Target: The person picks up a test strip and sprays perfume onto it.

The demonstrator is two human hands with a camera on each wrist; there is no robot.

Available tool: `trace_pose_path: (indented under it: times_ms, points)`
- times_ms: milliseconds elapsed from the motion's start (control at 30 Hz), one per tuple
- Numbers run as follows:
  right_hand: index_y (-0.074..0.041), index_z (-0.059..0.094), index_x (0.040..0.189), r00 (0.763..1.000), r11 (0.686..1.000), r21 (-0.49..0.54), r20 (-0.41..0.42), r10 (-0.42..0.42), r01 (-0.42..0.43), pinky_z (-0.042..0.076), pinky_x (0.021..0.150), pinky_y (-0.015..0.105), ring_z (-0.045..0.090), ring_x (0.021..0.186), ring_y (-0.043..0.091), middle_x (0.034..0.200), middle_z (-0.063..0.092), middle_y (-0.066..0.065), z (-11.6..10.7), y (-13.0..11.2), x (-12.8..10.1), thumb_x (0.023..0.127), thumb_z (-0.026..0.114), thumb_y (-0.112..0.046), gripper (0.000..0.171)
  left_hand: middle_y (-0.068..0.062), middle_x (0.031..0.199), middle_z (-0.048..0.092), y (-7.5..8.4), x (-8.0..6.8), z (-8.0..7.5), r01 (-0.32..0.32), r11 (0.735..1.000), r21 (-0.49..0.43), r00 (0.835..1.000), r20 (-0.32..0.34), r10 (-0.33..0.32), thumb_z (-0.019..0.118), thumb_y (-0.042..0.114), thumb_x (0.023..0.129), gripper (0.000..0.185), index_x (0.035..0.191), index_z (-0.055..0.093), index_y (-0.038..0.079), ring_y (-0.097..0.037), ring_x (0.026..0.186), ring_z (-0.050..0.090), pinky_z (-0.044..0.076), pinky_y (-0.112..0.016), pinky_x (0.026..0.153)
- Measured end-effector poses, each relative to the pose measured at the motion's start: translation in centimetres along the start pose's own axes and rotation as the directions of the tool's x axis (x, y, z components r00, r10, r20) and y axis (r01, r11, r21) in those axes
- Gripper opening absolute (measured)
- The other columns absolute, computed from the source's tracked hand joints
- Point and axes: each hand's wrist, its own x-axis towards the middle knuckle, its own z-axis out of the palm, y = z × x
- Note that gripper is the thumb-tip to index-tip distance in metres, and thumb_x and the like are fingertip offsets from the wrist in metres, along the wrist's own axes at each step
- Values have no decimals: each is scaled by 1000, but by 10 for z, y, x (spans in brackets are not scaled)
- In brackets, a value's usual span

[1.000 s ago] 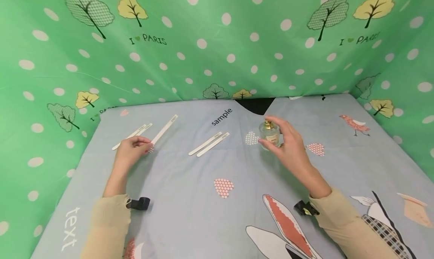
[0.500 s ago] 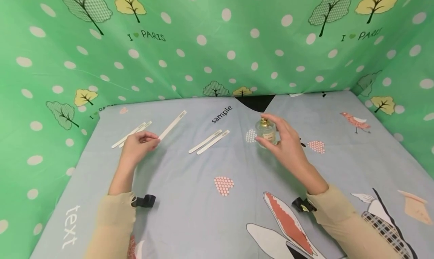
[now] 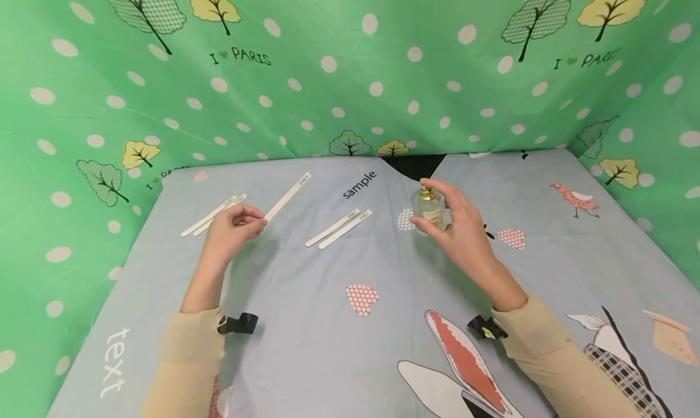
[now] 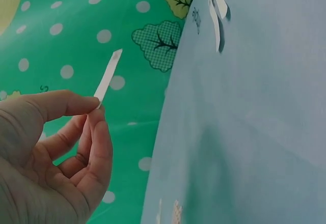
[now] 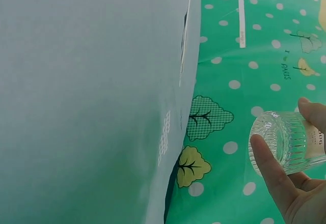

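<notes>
Between thumb and fingertips, my left hand (image 3: 231, 231) pinches one end of a white paper perfume test strip (image 3: 288, 196), which slants up and away to the right. The left wrist view shows the same strip (image 4: 108, 76) raised, with small print at its far end. My right hand (image 3: 465, 239) grips a clear glass perfume bottle (image 3: 429, 206) with a gold spray top, upright; a finger lies on top at the sprayer and the thumb is near the base. In the right wrist view the bottle's ribbed glass (image 5: 285, 140) and pale label show.
Two more strips (image 3: 339, 228) lie side by side mid-table. Another pair (image 3: 213, 216) lies at the left, partly behind my left hand. A grey-blue printed cloth (image 3: 306, 321) covers the table. A green dotted curtain (image 3: 295, 120) hangs at the back and sides.
My left hand has moved right and a little away from me, carrying the strip towards the middle. The right hand has shifted slightly left and farther from me with the perfume bottle.
</notes>
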Motion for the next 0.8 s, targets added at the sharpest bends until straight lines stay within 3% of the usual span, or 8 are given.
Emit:
trace_pose_path:
  times_ms: [133, 400, 633, 800]
  points:
    - [-20, 49, 142, 1000, 1000, -10, 3, -1, 1, 56, 63, 41, 62, 104, 30, 127, 62, 16, 0, -1, 2, 80, 84, -14, 72, 18, 73, 62, 4, 0, 3, -20, 999, -38, 1000, 16, 21, 67, 14, 92, 25, 108, 64, -5, 5, 69, 61, 56, -15, 68]
    - [-20, 49, 141, 1000, 1000, 5, 1, 1, -1, 56, 68, 47, 61, 105, 32, 126, 61, 17, -2, -2, 3, 78, 85, -13, 73, 14, 76, 64, 16, -6, 13, -34, 994, -99, 998, 47, 39, 67, 12, 92, 24, 108, 64, -6, 1, 71, 63, 56, -15, 69]
    - [-18, 51, 141, 1000, 1000, 15, -3, -19, 19, 54, 86, 52, 60, 114, 32, 130, 61, 14, 0, -1, 5, 77, 86, -14, 72, 12, 76, 65, 25, -11, 22, -62, 994, -94, 995, 73, 69, 68, 11, 92, 20, 104, 65, -5, -2, 71, 65, 56, -17, 70]
    - [-19, 50, 141, 1000, 1000, 11, 5, -17, 17, 54, 86, 51, 60, 115, 32, 132, 60, 14, 2, -4, 6, 79, 85, -16, 72, 10, 78, 65, 29, -15, 25, -69, 994, -82, 993, 90, 76, 67, 10, 92, 18, 102, 64, -5, -5, 72, 67, 58, -19, 71]
